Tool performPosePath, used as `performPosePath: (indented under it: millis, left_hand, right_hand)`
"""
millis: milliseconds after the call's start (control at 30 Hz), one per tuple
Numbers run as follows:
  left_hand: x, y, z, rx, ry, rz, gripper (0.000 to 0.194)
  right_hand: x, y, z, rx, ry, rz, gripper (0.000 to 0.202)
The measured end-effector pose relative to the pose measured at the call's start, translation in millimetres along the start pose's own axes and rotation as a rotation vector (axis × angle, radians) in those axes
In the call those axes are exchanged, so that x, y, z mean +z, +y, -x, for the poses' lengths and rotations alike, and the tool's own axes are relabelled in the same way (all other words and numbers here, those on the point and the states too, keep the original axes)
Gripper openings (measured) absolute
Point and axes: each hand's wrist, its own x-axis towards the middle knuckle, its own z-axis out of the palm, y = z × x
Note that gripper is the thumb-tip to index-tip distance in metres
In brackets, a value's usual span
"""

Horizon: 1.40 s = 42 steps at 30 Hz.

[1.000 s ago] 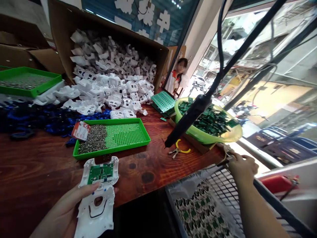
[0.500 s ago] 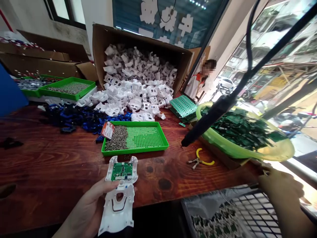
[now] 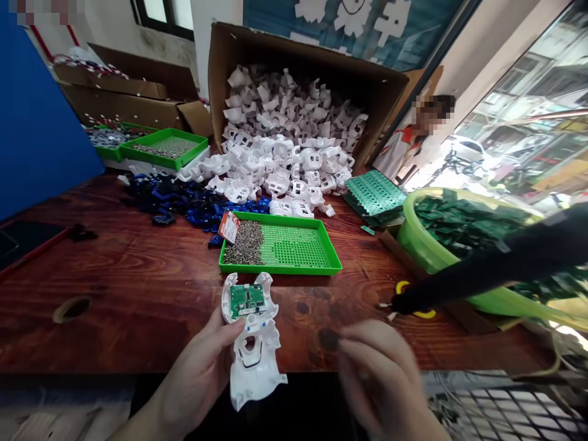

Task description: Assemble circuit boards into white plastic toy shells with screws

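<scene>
My left hand [image 3: 202, 361] is closed on a white plastic housing [image 3: 257, 386], with its thumb near the middle. A green circuit board [image 3: 248, 300] lies in the housing's upper part. The lower part shows a round hole and a dark curved line. My right hand [image 3: 381, 373] is at the table's front edge, right of the housing and apart from it. Its fingers look curled but are smeared by motion, so I cannot tell whether anything is in them. A dark electric screwdriver [image 3: 459, 282] slants across the right side, partly covering yellow-handled pliers [image 3: 402, 286].
Beyond the housing lies a green tray [image 3: 298, 269] holding small screws [image 3: 243, 242]. White shells [image 3: 280, 159] spill from a cardboard box [image 3: 220, 79], near blue parts [image 3: 184, 199]. At right stand green board panels [image 3: 374, 193] and a yellow-green basin [image 3: 418, 245] of circuit boards. A person [image 3: 399, 147] is beyond.
My right hand has come from the far right toward the middle, near the housing. The view has turned left. The screwdriver has swung right and now overlaps the pliers. My left hand still holds the housing.
</scene>
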Motion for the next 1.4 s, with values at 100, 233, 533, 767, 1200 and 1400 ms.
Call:
performPosePath:
  millis: [100,233,533,767,1200,1400]
  left_hand:
    - [0.2,8.5,8.7,0.042,0.01,-0.008,0.049]
    - [-8.1,27.1,16.3,0.111,0.094,0.044,0.052]
    - [-43.3,63.7,18.6,0.43,0.455,0.155,0.039]
    - [-48.1,63.4,14.4,0.359,0.379,0.192,0.043]
    - [-55.5,62.9,19.5,0.314,0.232,0.328,0.045]
    - [-54.4,62.3,17.6,0.337,0.265,0.338,0.043]
  right_hand:
    - [38.0,-28.4,-47.0,-0.13,-0.198,0.137,0.016]
    - [70.6,-45.8,-122.5,-0.099,-0.324,0.431,0.017]
    - [141.2,-92.7,-213.9,-0.511,-0.595,0.56,0.018]
    - [188.7,-104.7,-253.5,-0.435,-0.832,0.892,0.016]
    - [199.3,-96.4,-246.2,-0.507,-0.976,1.055,0.021]
    - [191.4,-96.2,-247.2,-0.564,-0.92,0.987,0.021]
